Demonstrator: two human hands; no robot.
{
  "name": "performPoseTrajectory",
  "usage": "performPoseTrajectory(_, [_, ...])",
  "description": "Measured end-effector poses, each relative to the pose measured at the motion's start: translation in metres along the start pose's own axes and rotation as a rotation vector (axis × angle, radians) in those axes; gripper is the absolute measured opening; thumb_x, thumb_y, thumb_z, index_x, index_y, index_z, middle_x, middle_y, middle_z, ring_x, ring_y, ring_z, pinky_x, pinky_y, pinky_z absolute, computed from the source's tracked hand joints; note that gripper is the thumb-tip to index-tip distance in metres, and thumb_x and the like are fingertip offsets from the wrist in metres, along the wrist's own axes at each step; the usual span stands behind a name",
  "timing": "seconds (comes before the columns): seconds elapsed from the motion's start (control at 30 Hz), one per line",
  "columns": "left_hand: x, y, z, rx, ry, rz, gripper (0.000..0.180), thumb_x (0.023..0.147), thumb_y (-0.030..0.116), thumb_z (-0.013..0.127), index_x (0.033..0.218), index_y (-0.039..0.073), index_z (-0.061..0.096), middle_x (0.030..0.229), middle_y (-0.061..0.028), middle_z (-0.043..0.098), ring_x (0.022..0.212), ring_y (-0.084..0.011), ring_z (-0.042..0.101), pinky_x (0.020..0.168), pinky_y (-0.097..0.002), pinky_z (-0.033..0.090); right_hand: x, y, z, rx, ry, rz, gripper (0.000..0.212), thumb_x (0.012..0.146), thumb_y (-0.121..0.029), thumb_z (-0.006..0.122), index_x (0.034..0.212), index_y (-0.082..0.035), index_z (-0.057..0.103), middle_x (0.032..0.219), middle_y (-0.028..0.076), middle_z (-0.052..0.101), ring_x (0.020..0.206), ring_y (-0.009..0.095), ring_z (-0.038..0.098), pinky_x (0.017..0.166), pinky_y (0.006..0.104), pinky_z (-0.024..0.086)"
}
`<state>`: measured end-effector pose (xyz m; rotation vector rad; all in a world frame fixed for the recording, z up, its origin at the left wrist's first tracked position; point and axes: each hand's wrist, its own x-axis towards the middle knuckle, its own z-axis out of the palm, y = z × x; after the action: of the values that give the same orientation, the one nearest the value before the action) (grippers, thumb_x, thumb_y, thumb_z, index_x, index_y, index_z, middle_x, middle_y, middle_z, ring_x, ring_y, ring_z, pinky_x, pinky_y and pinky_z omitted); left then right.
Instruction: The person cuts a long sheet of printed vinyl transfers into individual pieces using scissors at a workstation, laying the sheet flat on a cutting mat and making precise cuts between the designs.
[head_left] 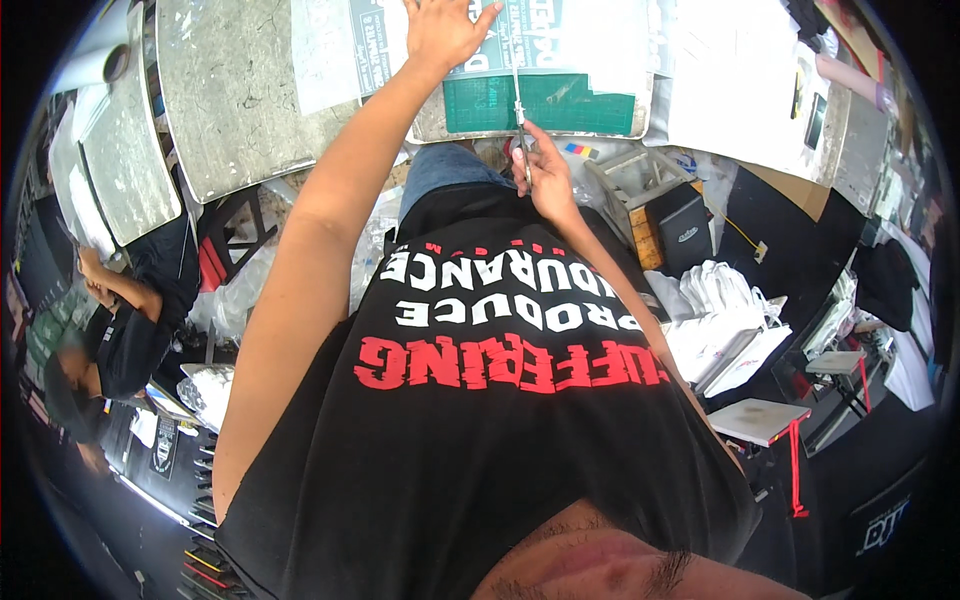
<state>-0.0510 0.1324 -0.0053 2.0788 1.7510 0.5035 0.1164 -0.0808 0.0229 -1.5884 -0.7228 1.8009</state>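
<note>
My left hand (447,32) lies with spread fingers on a translucent printed film sheet (378,50) at the top of the head view; it presses on the sheet and grips nothing. To its right, my right hand (545,175) is closed round a slim, silvery tool (519,110) with a dark handle part. The tool's thin end points away from me onto the film. Whether it is a cutter or scissors I cannot tell. Under the film's near edge lies a green cutting mat (590,112), resting on a worn grey board (425,125).
Left stands a larger stained grey board (230,110); white sheets (735,90) cover the right. Below the table's right side are a wooden-sided frame (635,190), a black box (680,225) and a pile of white bags (715,310). Another person (125,320) works at far left.
</note>
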Motion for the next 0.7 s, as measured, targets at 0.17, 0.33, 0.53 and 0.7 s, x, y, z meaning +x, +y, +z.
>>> performPoseTrajectory(0.17, [0.0, 0.0, 0.0, 0.003, 0.018, 0.007, 0.067, 0.09, 0.047, 0.056, 0.147, 0.016, 0.043, 0.156, -0.0254, 0.023, 0.144, -0.0476, 0.018, 0.116, -0.0627, 0.01, 0.002, -0.006, 0.0, 0.069, -0.007, 0.011, 0.055, 0.097, -0.016, 0.061, 0.146, -0.008, 0.038, 0.062, 0.002, 0.052, 0.051, 0.009, 0.046, 0.046, 0.0252, 0.039])
performPoseTrajectory(0.33, [-0.001, 0.0, -0.002, -0.002, 0.024, 0.019, 0.067, 0.09, 0.047, 0.056, 0.147, 0.015, 0.042, 0.156, -0.0252, 0.023, 0.143, -0.048, 0.018, 0.116, -0.0626, 0.009, 0.013, -0.015, 0.003, 0.114, 0.026, -0.001, 0.057, 0.096, -0.014, 0.062, 0.147, -0.006, 0.038, 0.062, 0.002, 0.053, 0.049, 0.01, 0.046, 0.046, 0.0255, 0.04])
performPoseTrajectory(0.53, [0.0, 0.002, -0.004, -0.018, -0.005, -0.006, 0.067, 0.091, 0.048, 0.054, 0.148, 0.015, 0.041, 0.156, -0.025, 0.023, 0.143, -0.0477, 0.018, 0.116, -0.0624, 0.009, 0.013, -0.02, 0.004, 0.102, 0.036, 0.036, 0.057, 0.095, -0.015, 0.064, 0.146, -0.005, 0.041, 0.062, 0.003, 0.053, 0.048, 0.011, 0.047, 0.044, 0.0258, 0.039])
performPoseTrajectory(0.7, [-0.001, 0.0, -0.004, 0.027, -0.007, 0.012, 0.062, 0.094, 0.042, 0.05, 0.148, 0.015, 0.04, 0.157, -0.0242, 0.023, 0.144, -0.0457, 0.017, 0.117, -0.0611, 0.01, 0.029, -0.037, 0.011, 0.104, 0.079, 0.005, 0.059, 0.094, -0.016, 0.065, 0.146, -0.003, 0.041, 0.059, 0.003, 0.052, 0.047, 0.011, 0.046, 0.043, 0.0259, 0.039])
